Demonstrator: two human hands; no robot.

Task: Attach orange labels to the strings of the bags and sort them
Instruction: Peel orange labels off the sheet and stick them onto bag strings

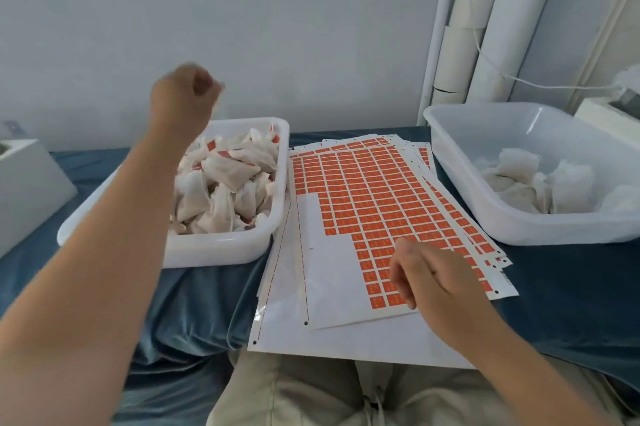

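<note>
My left hand (187,89) is raised above the left white tray (221,245), blurred, with its fingers curled; blur hides whether it pinches anything. That tray is filled with white bags (225,183), many showing orange labels. My right hand (426,276) hovers over the sheet of orange labels (363,190) in the middle, its fingers loosely curled down with the tips at the lower label rows. Nothing shows between those fingers. The right white tray (485,204) holds white bags (540,183) on which no labels show.
Several label sheets are stacked under the top one on a blue cloth (194,304). A white box (27,179) stands at the far left. White pipes (485,27) and a cable run up the wall at the back right. My lap is at the bottom.
</note>
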